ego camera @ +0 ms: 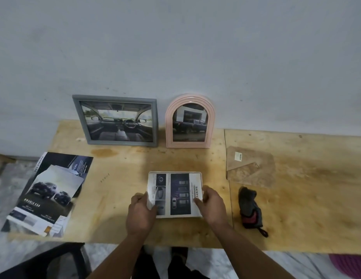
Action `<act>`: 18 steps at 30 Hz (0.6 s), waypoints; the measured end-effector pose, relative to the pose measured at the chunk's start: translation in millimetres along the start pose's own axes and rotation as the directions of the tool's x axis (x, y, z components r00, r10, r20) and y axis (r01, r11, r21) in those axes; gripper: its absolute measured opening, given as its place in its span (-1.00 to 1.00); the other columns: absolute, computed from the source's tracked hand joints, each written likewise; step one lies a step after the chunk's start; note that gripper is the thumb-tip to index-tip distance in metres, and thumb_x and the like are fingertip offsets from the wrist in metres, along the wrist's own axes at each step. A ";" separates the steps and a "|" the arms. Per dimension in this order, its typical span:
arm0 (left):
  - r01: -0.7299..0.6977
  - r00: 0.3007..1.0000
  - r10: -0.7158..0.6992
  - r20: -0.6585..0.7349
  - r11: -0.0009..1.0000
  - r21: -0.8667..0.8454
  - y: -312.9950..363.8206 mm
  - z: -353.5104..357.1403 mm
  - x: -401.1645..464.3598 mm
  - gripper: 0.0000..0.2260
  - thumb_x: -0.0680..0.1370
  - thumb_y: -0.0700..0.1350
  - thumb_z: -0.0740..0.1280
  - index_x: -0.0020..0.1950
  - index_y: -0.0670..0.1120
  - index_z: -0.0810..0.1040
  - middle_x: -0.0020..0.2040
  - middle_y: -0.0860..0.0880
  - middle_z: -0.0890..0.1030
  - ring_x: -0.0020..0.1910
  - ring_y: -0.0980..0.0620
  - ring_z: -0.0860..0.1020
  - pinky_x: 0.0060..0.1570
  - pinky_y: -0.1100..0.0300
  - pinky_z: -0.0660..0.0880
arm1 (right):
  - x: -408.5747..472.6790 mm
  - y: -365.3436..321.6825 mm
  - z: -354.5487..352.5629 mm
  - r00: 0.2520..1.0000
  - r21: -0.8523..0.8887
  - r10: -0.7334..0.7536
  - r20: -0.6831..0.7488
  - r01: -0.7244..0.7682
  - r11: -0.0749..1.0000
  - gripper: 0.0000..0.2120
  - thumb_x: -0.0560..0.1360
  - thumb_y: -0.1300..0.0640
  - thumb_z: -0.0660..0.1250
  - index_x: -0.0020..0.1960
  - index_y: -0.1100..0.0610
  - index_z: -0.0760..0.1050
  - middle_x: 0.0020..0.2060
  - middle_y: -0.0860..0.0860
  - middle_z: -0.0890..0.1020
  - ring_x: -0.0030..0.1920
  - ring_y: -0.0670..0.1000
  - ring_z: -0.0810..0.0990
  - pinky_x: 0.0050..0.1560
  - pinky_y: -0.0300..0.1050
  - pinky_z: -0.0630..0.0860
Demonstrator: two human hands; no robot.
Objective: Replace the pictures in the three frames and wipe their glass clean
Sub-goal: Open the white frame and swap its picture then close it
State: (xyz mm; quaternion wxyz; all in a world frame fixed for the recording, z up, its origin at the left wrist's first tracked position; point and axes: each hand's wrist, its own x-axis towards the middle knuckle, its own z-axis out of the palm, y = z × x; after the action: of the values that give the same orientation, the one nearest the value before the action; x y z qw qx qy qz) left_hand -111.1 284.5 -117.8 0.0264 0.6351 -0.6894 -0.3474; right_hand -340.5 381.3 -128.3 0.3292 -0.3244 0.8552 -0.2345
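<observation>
Head view: a person works at a plywood worktop (119, 178) set against a pale wall (175, 47).
White frame: a white rounded-corner frame (174, 194) lies flat near the worktop's 6 o'clock edge, showing a sheet with car panels and the word "SAFETY".
Left grip: the left hand (140, 214) grips the white frame's 9 o'clock side, thumb over the front and fingers curled round the edge.
Right grip: the right hand (212, 206) holds the frame's 3 o'clock side, thumb on the printed sheet and fingers folded behind the rim.
Grey frame: a grey rectangular frame (117, 120) stands tilted back against the wall at 11 o'clock, showing a car interior.
Pink frame: a pink arched frame (189, 121) stands just beside it at 12 o'clock, showing a dark pickup truck.
Brochures: loose car brochures (50, 194) lie in an overlapping pile at 9 o'clock, hanging over the worktop's left edge; 1 reads "DOUBLE CAB".
Backing board: a brown backing board (250, 166) with a small label lies flat at 2 o'clock, a triangular stand piece on it.
Cloth: a dark grey and red cloth (250, 210) lies bunched at 3 o'clock, apart from the right hand.
Below the edge: dark furniture (54, 260) at 7 o'clock, a purple object (351, 264) at 5 o'clock.
</observation>
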 end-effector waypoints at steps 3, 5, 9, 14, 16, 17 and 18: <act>-0.001 1.000 0.001 0.024 1.000 0.010 -6.3 3.1 0.1 -0.55 0.56 0.02 0.42 0.45 0.01 0.51 0.34 -0.05 0.43 0.23 -0.15 0.51 0.10 0.00 0.56 | 0.0 1.8 -0.6 0.999 -0.043 -0.043 0.007 0.044 0.998 -0.50 0.55 -0.03 0.44 0.44 -0.03 0.42 0.21 -0.10 0.54 0.04 -0.16 0.54 0.00 -0.26 0.59; 0.006 0.999 -0.006 0.049 1.000 0.000 -8.7 5.4 0.2 -0.48 0.57 0.03 0.43 0.51 -0.03 0.47 0.40 -0.08 0.41 0.30 -0.16 0.49 0.17 -0.03 0.55 | -1.1 4.2 -1.2 0.998 -0.079 -0.065 0.016 0.066 0.995 -0.46 0.55 -0.06 0.42 0.48 -0.06 0.36 0.28 -0.09 0.47 0.07 -0.15 0.52 0.01 -0.23 0.60; -0.024 0.997 0.024 0.077 1.000 0.011 -10.8 7.0 -1.2 -0.43 0.58 0.10 0.40 0.56 -0.03 0.42 0.47 -0.10 0.36 0.36 -0.18 0.45 0.18 -0.05 0.54 | -3.3 13.3 -0.2 0.988 -0.176 -0.138 0.062 0.147 0.973 -0.44 0.56 -0.12 0.38 0.51 -0.14 0.31 0.29 -0.11 0.38 0.08 -0.13 0.51 -0.09 -0.23 0.61; -0.099 0.988 0.079 0.134 0.984 0.148 -12.9 4.7 -1.7 -0.36 0.56 0.24 0.19 0.60 0.02 0.32 0.53 -0.11 0.26 0.41 -0.21 0.37 0.21 -0.09 0.54 | -3.2 18.7 4.1 0.986 -0.220 -0.141 0.088 0.157 0.963 -0.46 0.56 -0.15 0.37 0.50 -0.11 0.38 0.26 -0.13 0.36 0.12 -0.12 0.52 0.01 -0.18 0.65; -0.119 0.984 0.088 0.155 0.973 0.199 -10.4 2.9 -1.4 -0.31 0.52 0.26 0.12 0.62 0.02 0.27 0.56 -0.12 0.23 0.44 -0.22 0.34 0.24 -0.10 0.54 | -1.0 17.9 4.5 0.986 -0.221 -0.140 0.085 0.156 0.963 -0.46 0.55 -0.17 0.38 0.49 -0.11 0.38 0.26 -0.12 0.36 0.13 -0.10 0.53 0.01 -0.15 0.65; -0.130 0.982 0.094 0.165 0.966 0.222 -10.3 2.6 -0.9 -0.30 0.52 0.26 0.11 0.63 0.02 0.25 0.56 -0.12 0.21 0.45 -0.22 0.33 0.25 -0.10 0.54 | 0.0 17.2 4.5 0.986 -0.221 -0.141 0.084 0.156 0.963 -0.46 0.54 -0.18 0.38 0.48 -0.11 0.38 0.26 -0.12 0.36 0.14 -0.08 0.54 0.00 -0.14 0.65; -0.146 0.979 0.104 0.174 0.958 0.247 -10.1 2.5 -0.3 -0.31 0.54 0.25 0.12 0.64 0.01 0.23 0.57 -0.13 0.20 0.46 -0.23 0.32 0.26 -0.11 0.54 | 0.5 16.4 4.4 0.987 -0.220 -0.138 0.086 0.154 0.963 -0.46 0.53 -0.19 0.39 0.46 -0.12 0.38 0.26 -0.11 0.37 0.14 -0.07 0.55 0.00 -0.12 0.65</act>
State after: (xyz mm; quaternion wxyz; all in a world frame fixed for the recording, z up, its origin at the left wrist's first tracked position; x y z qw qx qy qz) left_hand -103.6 286.3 -124.8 -0.0899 0.5583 -0.7675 -0.3019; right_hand -344.2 391.2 -141.5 0.3017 -0.4297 0.8382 -0.1478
